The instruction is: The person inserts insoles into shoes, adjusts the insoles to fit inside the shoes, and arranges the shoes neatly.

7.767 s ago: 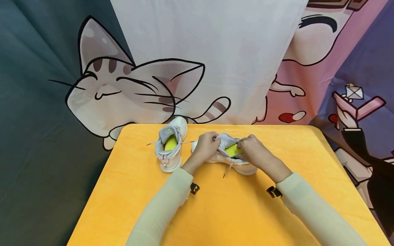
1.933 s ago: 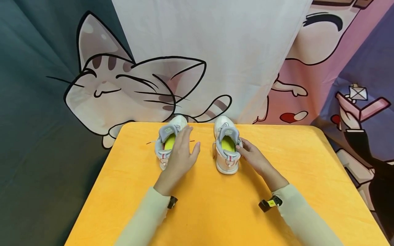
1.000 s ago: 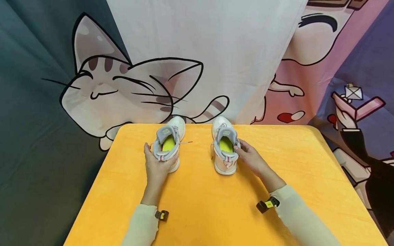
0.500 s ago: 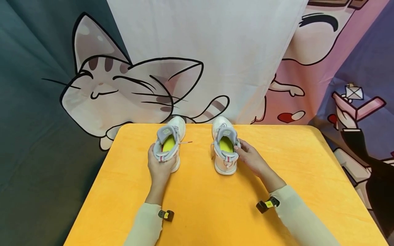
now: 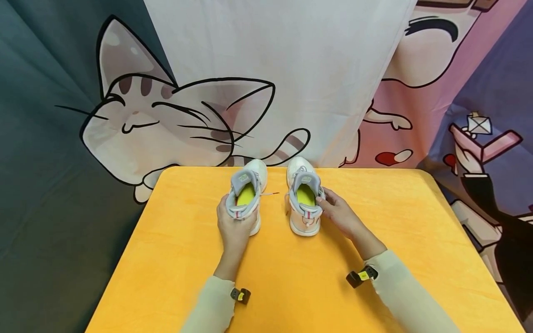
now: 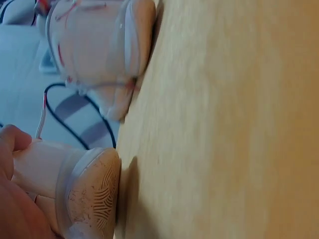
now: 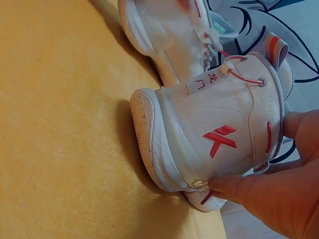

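Note:
Two white sneakers stand side by side on the yellow tabletop, toes pointing away. My left hand [image 5: 236,230] grips the left sneaker [image 5: 258,172] round its heel; its yellow-green insole shows through the opening. In the left wrist view, that sneaker's patterned sole edge sits close over the tabletop. My right hand [image 5: 341,213] holds the right sneaker [image 5: 306,224] by its outer side, thumb at the collar. The right wrist view shows the right sneaker's side with a red logo [image 7: 219,141], the fingers low along it. A narrow gap separates the shoes.
A lace [image 5: 270,194] from the left sneaker sticks out into the gap. Both toes reach the back edge of the yellow tabletop [image 5: 283,286]. Behind hangs a curtain [image 5: 291,69] printed with a cartoon cat.
Earlier the right sneaker lay sideways under both hands; it now points away. My left hand took the left sneaker's heel and shifted it right, closer to the right one. The right hand stays put.

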The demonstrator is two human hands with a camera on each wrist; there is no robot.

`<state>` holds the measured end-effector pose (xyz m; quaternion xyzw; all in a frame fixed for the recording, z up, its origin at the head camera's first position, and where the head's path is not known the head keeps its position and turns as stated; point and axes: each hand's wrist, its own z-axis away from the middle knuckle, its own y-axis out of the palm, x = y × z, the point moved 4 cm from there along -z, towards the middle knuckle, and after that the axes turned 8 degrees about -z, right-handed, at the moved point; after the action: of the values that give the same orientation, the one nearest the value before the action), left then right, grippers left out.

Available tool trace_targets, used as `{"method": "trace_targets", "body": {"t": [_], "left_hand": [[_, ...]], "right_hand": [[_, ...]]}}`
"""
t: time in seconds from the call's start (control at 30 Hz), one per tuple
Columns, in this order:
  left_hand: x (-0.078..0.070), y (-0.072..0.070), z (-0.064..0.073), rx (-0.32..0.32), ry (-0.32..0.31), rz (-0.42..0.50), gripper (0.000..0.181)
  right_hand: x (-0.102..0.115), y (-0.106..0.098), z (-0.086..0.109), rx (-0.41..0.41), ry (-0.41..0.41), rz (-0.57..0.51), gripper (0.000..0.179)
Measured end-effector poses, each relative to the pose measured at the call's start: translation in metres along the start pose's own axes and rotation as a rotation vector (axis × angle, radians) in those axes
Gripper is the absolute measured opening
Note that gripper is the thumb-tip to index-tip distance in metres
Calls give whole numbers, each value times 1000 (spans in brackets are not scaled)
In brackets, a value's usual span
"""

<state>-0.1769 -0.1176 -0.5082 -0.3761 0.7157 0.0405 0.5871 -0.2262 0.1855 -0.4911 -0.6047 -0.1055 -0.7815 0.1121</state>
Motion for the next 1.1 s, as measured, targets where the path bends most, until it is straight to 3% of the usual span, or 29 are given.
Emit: {"method": "trace_targets", "body": {"t": [0.4,0.7,0.87,1.1], "left_hand": [[-22,39,13,12,71,-1,87],[-25,57,21,32,43,33,95],[-27,61,28,67,2,27,101],[-29,61,31,144,23,1,108]], "right_hand": [[-1,3,0,11,3,-22,64],[0,5,-1,1,-7,-33,63],[-1,6,0,-6,-1,-31,64],[-1,7,1,-14,-5,-18,63]]}}
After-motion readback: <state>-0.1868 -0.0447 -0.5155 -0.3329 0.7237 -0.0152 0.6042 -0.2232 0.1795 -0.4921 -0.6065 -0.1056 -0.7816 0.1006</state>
